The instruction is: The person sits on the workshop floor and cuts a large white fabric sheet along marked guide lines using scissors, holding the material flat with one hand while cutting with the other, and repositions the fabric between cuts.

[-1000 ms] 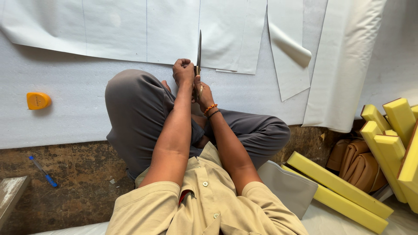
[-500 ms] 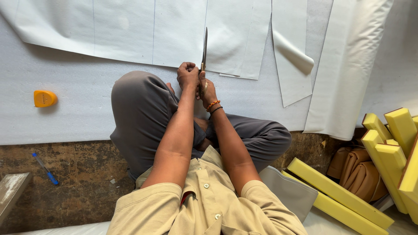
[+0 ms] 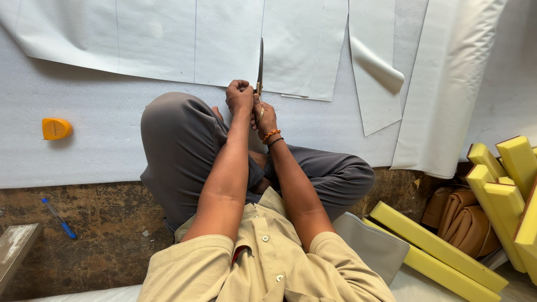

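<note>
From the head view I see both my hands bunched together in front of my knees, at the near edge of the white sheet [image 3: 224, 50]. My left hand [image 3: 239, 96] is curled into a fist, closed around something at the sheet's edge, though I cannot tell what lies inside it. My right hand [image 3: 267, 118] sits just beside it, touching it, closed around the handles of the scissors [image 3: 260, 70].

What matters here is the line of the scissors. Their long axis runs straight away from my right hand, toward the far side of the sheet, nearly parallel to the pencilled lines on it. The blades lie over the sheet, with the tips well ahead of my knuckles; I cannot tell how wide the blades stand. The sheet spreads ahead of both hands and to either side, on a pale padded mat [image 3: 84, 151].

The right hand is the one on the scissors; the left is just to the side of the blade line.

Far off to the left of my left hand lies an orange tape measure [image 3: 56, 128]; yellow foam blocks [image 3: 436, 246] lie well to the right.
</note>
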`<state>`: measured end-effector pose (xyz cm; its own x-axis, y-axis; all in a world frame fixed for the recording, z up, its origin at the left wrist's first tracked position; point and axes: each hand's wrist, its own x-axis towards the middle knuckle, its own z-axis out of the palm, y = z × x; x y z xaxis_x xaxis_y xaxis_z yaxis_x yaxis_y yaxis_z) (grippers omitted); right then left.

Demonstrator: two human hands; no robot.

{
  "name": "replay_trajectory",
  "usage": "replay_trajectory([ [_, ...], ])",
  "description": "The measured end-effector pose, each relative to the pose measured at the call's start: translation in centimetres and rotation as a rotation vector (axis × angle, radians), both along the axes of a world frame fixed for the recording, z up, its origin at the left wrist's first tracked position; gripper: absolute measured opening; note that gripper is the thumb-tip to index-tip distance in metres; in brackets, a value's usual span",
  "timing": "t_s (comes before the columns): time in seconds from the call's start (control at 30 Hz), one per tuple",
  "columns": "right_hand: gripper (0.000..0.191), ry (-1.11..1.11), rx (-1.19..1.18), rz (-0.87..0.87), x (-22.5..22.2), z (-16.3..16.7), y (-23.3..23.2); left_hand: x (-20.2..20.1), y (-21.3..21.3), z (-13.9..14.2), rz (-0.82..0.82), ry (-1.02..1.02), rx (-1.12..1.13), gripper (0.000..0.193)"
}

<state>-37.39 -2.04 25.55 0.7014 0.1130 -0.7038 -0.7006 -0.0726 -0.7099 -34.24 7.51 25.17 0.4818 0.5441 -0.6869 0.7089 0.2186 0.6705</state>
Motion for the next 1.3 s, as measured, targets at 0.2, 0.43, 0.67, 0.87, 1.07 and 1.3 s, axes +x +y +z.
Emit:
replay_trajectory([
  [0.2, 0.059, -0.019, -0.006, 0.018, -0.6, -0.3, -0.3, 0.0, 0.1, -0.3, 0.014, 0.021, 0.020, 0.013],
  [0.43, 0.070, 0.010, -0.009, 0.045, 2.5, 0.0, 0.0, -0.4, 0.1, 1.7, 0.163, -0.013, -0.250, 0.008],
  [0.67, 0.069, 0.019, -0.026, 0.041, 5.4, 1.0, 0.9, 0.0, 0.0, 1.7, 0.193, -0.114, -0.328, 0.007],
  [0.87, 0.063, -0.022, 0.011, 0.013, 5.5, 1.0, 1.1, 0.2, -0.1, 0.7, 0.164, -0.099, -0.266, 0.007],
  [1.07, 0.059, -0.033, -0.060, 0.014, 5.5, 1.0, 1.5, 0.4, -0.1, 0.9, 0.168, -0.090, -0.219, 0.006],
  [1.3, 0.069, -0.005, -0.021, 0.026, 7.4, 2.1, 1.6, 0.6, -0.2, 0.2, 0.225, -0.113, -0.263, 0.006],
])
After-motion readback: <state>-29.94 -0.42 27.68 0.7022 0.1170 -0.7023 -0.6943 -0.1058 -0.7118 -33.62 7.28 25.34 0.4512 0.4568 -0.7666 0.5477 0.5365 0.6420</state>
